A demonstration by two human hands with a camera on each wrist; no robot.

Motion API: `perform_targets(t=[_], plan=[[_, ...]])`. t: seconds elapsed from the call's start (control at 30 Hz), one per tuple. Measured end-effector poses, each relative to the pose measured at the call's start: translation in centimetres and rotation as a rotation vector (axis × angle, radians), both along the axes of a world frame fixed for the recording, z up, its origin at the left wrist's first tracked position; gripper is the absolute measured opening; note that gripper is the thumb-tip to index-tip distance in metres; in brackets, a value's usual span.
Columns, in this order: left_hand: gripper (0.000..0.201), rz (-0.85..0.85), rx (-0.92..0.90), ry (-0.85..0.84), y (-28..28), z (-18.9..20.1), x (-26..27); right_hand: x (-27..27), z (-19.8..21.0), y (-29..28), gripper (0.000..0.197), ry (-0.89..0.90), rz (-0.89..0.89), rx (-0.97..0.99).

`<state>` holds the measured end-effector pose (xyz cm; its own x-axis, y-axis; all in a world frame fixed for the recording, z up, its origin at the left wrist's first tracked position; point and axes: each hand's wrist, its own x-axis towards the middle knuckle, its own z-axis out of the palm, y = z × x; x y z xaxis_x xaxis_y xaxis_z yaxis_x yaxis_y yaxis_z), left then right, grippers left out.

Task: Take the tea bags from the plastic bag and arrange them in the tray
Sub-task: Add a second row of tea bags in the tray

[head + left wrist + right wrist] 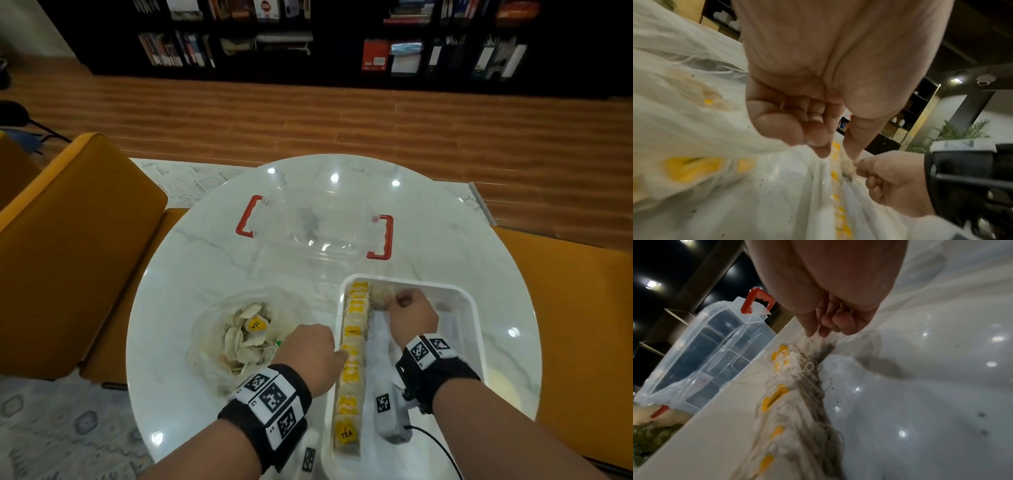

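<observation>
A tea bag was pinched by the grip of the right hand at the far end of the tray, beside a row of tea bags along its left wall. The left hand was curled, its forefinger touching the row. The plastic bag lay left on the desk.
</observation>
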<state>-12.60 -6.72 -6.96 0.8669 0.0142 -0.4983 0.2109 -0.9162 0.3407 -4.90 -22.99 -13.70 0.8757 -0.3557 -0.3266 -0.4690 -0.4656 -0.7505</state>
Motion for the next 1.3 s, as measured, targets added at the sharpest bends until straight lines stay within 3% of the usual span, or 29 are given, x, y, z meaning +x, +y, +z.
perform_targets(t=[0.17, 0.33, 0.5, 0.63, 0.77, 0.9, 1.0, 1.13, 1.3], plan=[[0.017, 0.153, -0.181, -0.148, 2.6, 2.7, -0.3, -1.6, 2.1, 0.9, 0.014, -0.096, 0.087, 0.067], [0.011, 0.264, -0.065, -0.211, 9.1, 4.1, 0.2, -3.6, 4.9, 3.6, 0.011, -0.236, 0.417, 0.027], [0.015, 0.184, 0.035, -0.144, 12.4, 3.2, -0.7, -4.4, 6.1, 7.0, 0.010, -0.301, 0.819, 0.014], [0.021, 0.018, 0.045, -0.092, 12.0, 1.8, -1.6, -4.9, 6.1, 9.4, 0.028, -0.114, 1.054, -0.196], [0.038, -0.086, 0.150, -0.124, 11.3, -0.5, -1.8, -5.7, 5.9, 10.8, 0.038, -0.020, 1.069, -0.346], [0.025, -0.134, 0.281, -0.123, 11.7, -1.5, -1.6, -6.3, 6.5, 11.4, 0.029, -0.030, 0.976, -0.294], [0.028, -0.114, 0.298, -0.107, 12.5, -1.8, -1.6, -6.6, 6.8, 11.5, 0.041, -0.014, 0.976, -0.303], [0.026, -0.217, 0.258, -0.158, 12.2, -2.2, -1.8, -7.1, 7.3, 11.7, 0.058, 0.023, 0.990, -0.259], [0.069, -0.233, 0.386, -0.105, 10.1, -2.9, -2.0, -7.5, 8.0, 11.8, 0.063, 0.022, 0.982, -0.215]])
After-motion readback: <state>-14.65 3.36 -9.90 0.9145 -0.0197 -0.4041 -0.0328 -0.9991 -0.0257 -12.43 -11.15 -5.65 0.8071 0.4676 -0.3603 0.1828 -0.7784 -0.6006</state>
